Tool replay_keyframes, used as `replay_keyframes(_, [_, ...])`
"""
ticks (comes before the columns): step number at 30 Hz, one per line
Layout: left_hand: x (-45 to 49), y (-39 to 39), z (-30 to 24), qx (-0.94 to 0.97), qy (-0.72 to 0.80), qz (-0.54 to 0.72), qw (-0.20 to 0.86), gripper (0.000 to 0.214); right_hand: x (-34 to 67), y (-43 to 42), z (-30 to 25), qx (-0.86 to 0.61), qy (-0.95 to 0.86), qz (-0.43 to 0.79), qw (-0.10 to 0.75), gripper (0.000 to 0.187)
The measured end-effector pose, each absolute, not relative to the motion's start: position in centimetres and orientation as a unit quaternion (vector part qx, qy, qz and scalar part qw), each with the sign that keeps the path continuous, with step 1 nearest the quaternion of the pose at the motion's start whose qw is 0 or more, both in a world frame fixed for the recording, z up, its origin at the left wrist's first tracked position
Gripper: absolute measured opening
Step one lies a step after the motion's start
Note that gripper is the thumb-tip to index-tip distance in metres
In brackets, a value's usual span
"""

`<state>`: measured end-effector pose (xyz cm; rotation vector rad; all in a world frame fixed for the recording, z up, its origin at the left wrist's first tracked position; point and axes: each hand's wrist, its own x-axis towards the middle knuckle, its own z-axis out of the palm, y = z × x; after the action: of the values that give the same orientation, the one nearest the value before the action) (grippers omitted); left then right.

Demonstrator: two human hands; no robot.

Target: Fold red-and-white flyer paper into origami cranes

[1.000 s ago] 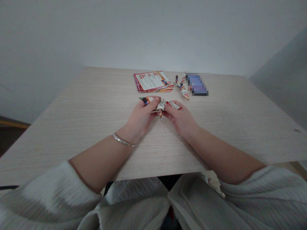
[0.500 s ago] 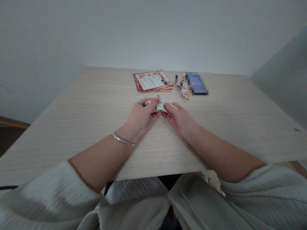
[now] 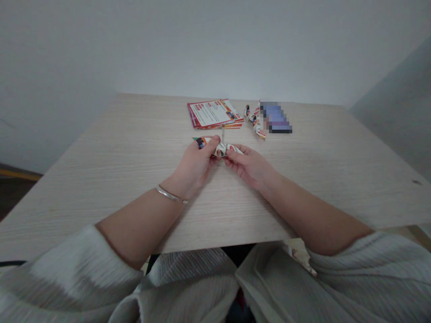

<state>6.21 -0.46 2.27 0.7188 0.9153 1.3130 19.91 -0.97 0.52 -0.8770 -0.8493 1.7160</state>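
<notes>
A small folded paper figure (image 3: 220,146), printed in white, red and blue, is held just above the wooden table (image 3: 117,148) near its middle. My left hand (image 3: 195,168) pinches its left wing with thumb and fingers closed. My right hand (image 3: 251,166) pinches its right wing the same way. A thin point of the figure sticks up between the two hands. A silver bracelet sits on my left wrist.
A stack of red-bordered printed sheets (image 3: 213,114) lies farther back on the table. To its right are finished folded paper figures (image 3: 256,121) and a blurred blue-purple object (image 3: 276,117). A grey wall rises behind the table.
Both hands have shifted slightly away from me and pulled the figure's wings apart. The left wing shows more, and a thin point now stands upright between the hands.
</notes>
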Motion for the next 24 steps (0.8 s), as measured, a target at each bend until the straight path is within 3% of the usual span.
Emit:
replay_keyframes(6, [5.85, -0.48, 2.27, 0.328, 0.388, 0.559, 0.655, 0.011, 20.43, -0.37, 0.49, -0.391, -0.305, 0.702, 0.511, 0.018])
replay_keyframes(18, [5.49, -0.18, 1.66, 0.324, 0.382, 0.547, 0.671, 0.015, 20.56, -0.36, 0.73, -0.391, -0.316, 0.701, 0.506, 0.022])
replay_keyframes(24, [5.26, -0.65, 1.66, 0.391, 0.358, 0.578, 0.620, 0.041, 20.62, -0.24, 0.91, -0.406, -0.311, 0.694, 0.507, 0.021])
